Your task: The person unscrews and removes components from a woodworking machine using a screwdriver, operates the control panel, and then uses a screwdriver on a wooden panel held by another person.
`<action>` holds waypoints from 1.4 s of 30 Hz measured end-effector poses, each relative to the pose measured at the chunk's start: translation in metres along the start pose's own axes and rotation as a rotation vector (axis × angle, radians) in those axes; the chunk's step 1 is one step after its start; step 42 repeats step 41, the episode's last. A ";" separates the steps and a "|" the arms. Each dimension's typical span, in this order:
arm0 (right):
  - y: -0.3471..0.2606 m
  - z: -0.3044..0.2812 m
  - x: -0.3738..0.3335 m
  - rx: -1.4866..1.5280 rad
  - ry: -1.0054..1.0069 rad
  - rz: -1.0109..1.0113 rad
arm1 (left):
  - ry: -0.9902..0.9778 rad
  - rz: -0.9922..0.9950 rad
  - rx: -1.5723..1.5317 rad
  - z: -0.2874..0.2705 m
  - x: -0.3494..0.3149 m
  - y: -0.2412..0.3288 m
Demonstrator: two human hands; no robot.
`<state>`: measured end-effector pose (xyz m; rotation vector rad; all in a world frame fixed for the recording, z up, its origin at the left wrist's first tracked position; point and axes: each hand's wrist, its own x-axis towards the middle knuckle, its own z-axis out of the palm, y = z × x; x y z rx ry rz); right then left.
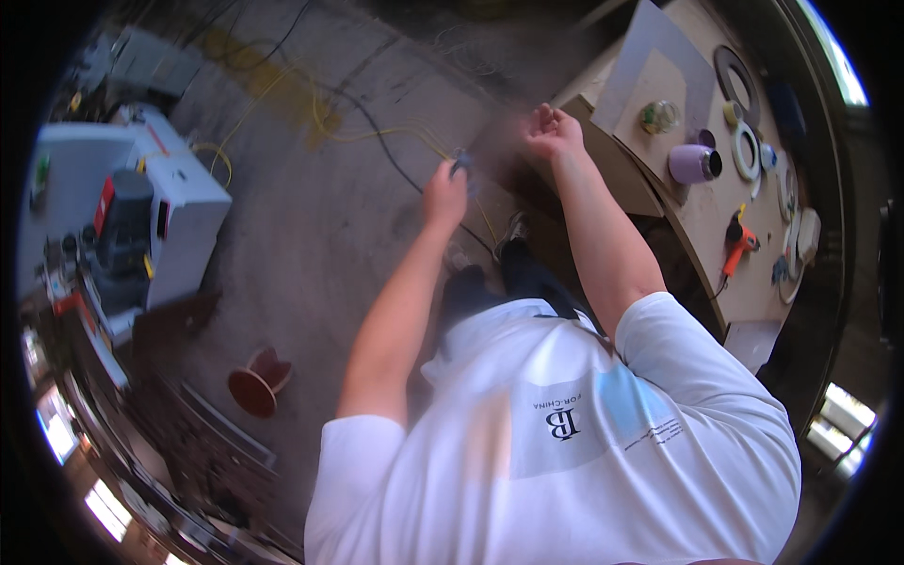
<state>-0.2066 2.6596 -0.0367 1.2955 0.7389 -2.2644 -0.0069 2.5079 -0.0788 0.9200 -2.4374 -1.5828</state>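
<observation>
My left hand (pixel 444 194) is closed in a fist ahead of my body. A small dark object (pixel 461 163) sticks out of the top of that fist, too blurred to name. My right hand (pixel 554 133) is raised near the corner of the worktable (pixel 694 240), palm turned up and fingers curled. Motion smears its thumb side, so whatever it may hold does not show. A hazy brownish blur lies between the two hands. Behind them, a yellow hose (pixel 353 137) and a dark cable (pixel 388 151) run across the floor.
On the table at right are a grey sheet (pixel 680 80), a glass jar (pixel 659 117), a purple flask (pixel 690 164), an orange heat gun (pixel 739 247) and several rings. A white machine (pixel 184 202) stands left. A brown spool (pixel 254 388) is on the floor.
</observation>
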 end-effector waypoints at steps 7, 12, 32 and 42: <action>-0.083 -0.243 -0.003 -0.207 0.307 -0.256 | -0.531 -0.114 0.300 -0.001 -0.064 -0.155; -0.109 -0.453 -0.079 -0.017 0.732 -0.344 | -0.766 -0.240 0.510 0.009 -0.102 -0.208; 0.113 -0.888 -0.355 0.682 0.541 -0.652 | -1.851 -0.845 -1.213 0.226 -0.444 0.203; 0.388 -1.088 -0.476 1.072 0.788 -0.688 | -2.441 -1.071 -0.843 0.323 -0.636 0.104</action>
